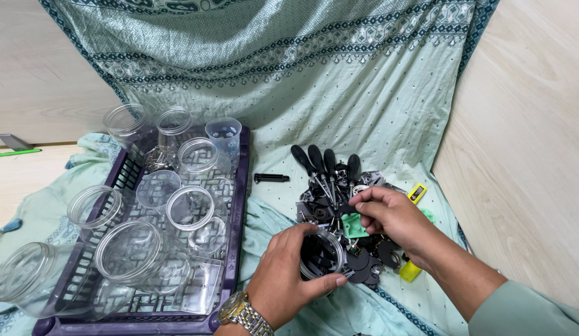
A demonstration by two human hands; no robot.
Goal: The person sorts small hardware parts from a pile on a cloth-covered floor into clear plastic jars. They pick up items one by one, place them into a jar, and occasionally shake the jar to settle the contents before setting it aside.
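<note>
Left hand (pixel 288 274) wraps a clear jar (pixel 322 254) holding black parts, set on the green cloth (pixel 364 93). Right hand (pixel 395 218) pinches a green plastic piece (pixel 353 226) just above the pile of black parts (pixel 364 261) (screwdrivers (pixel 324 165) at its far edge). Purple tray (pixel 242 180) of empty clear jars (pixel 190 208) sits left.

Left hand (pixel 288 274) cupped, fingers curled in a wrap grip, wrist bent inward. Right hand (pixel 391 216) pinching, forearm angled in from lower right.
</note>
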